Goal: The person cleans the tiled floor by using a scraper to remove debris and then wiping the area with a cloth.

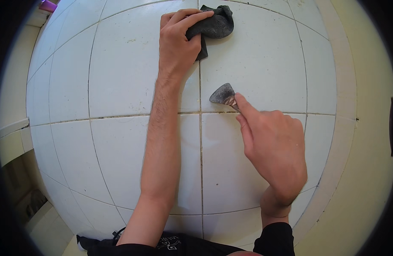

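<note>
At the far middle of the tiled surface, my left hand (pixel 179 40) is closed on a crumpled dark grey cloth (pixel 215 25), which rests on the white tiles (pixel 132 64). My right hand (pixel 275 145) grips a small scraper (pixel 223 94) with a flared, worn metal blade, the index finger stretched along it. The blade points up and left, just right of a vertical grout line and above a horizontal one. Most of the scraper's handle is hidden inside my fist. Whether the blade touches the tile, I cannot tell.
Dark, stained grout lines (pixel 200 162) divide the tiles, and small specks lie scattered on them. A cream wall (pixel 367 128) runs along the right. Something purple (pixel 48 5) shows at the top left corner. Lower left, a dark recess (pixel 23 183) lies beyond the tiled edge.
</note>
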